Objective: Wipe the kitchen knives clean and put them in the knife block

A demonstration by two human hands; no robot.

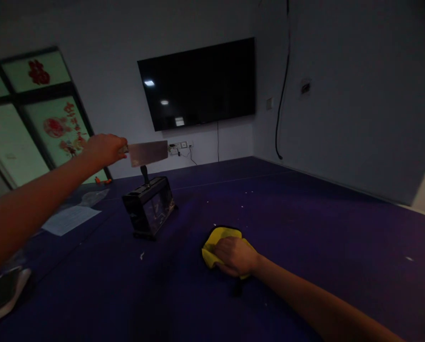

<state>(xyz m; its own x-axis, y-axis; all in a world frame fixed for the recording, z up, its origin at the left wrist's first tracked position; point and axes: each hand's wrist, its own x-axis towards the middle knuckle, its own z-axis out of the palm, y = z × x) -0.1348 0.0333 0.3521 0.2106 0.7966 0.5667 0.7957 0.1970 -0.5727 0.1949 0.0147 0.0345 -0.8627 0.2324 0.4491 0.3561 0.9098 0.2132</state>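
My left hand (106,151) is closed round the handle of a cleaver (148,153), whose broad blade points right in the air. Just below the blade stands a black knife block (149,206) with clear sides, and a dark handle (144,175) sticks up from its top. My right hand (236,256) presses a yellow cloth (212,247) with a dark edge onto the purple surface (305,228). Its fingers are bunched on the cloth and partly hidden in the folds.
White scraps (141,256) lie scattered over the surface. A paper sheet (71,219) and clear plastic (93,197) lie at left, with a phone-like device (2,292) nearer. Behind, a television (201,85) hangs on the wall and a black cable (282,104) dangles.
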